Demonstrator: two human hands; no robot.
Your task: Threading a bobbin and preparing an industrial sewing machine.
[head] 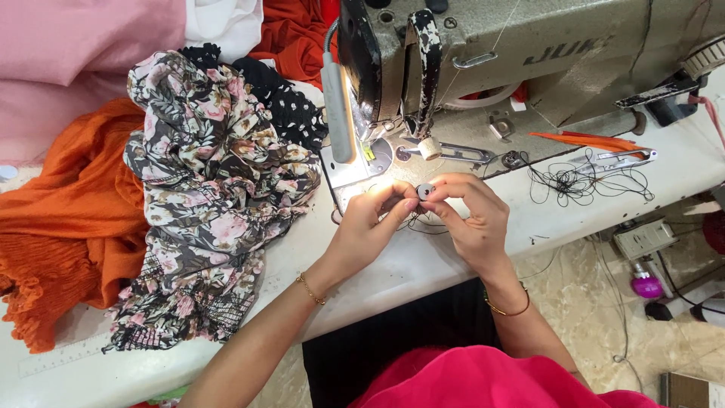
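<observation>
Left hand [372,219] and right hand [468,215], fingertips pinched together on a small round metal bobbin [425,191], hold it above the white table [423,264] edge, just before the sewing machine [483,53], beside floral fabric [211,189].

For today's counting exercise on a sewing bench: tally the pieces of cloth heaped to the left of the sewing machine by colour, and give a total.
Orange crinkled cloth: 1
Dark floral-print cloth with pink flowers: 1
Black cloth with white dots: 1
Pale pink plain cloth: 1
White plain cloth: 1
Total: 5

A further red-orange cloth lies behind; whether it is a separate piece cannot be told.
</observation>
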